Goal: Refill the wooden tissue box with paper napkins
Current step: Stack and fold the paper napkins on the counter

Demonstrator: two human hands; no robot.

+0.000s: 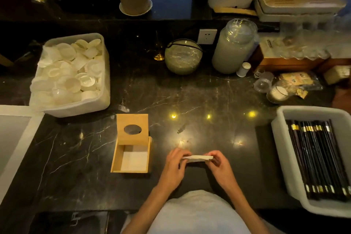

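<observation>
Napkins, a thin white stack of folded paper [197,158], sit pinched between my two hands just above the dark marble counter [190,100], a little right of the pale square wooden tissue box [131,157]. My left hand [175,165] clamps the stack's left end and my right hand [218,163] clamps the right end, fingers closed on the paper. I see the stack edge-on, lying flat, with its long axis running left to right across my view.

I judge this as the squaring-up step: the stack is gathered and not yet loaded. The box stands open, its hinged lid with the round dispensing hole [132,129] tipped up at the far side and the opening facing me. White paper already lies on its floor, filling the right part; how deep I cannot tell.

Next I would carry the stack left over the opening, keep it level, line its edges up with the box walls, and lower it without snagging the lid or fanning the sheets.
</observation>
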